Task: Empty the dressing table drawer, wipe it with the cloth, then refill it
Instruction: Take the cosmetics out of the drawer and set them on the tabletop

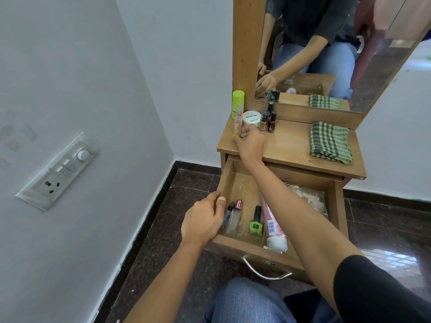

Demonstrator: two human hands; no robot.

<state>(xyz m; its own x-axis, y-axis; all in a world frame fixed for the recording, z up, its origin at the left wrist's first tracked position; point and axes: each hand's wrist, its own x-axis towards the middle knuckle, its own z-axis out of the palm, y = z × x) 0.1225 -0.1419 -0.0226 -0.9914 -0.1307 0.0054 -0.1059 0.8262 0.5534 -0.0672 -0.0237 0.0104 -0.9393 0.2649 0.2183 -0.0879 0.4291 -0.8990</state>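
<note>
Fingers (245, 134) of the right hand (250, 143) pinch a slim tube (238, 123) on the bench (289, 145) above the open drawer (235, 244), and its forearm crosses over the drawer. The left hand (203, 220) curls at the drawer's left wall; I cannot tell whether it holds anything. In the drawer lie a clear bottle (234, 220), green polish (255, 226) and a pink tube (272, 222). The folded cloth (330, 142) lies on the bench above the drawer's right side.

A white switchboard (57, 171) with a round dial, rocker switches and a socket is fixed to the pale grey wall (70, 66) at left. Dark speckled floor tiles (186, 187) meet a black skirting (198, 164). A wood-framed mirror (326, 54) rises at the back right.
</note>
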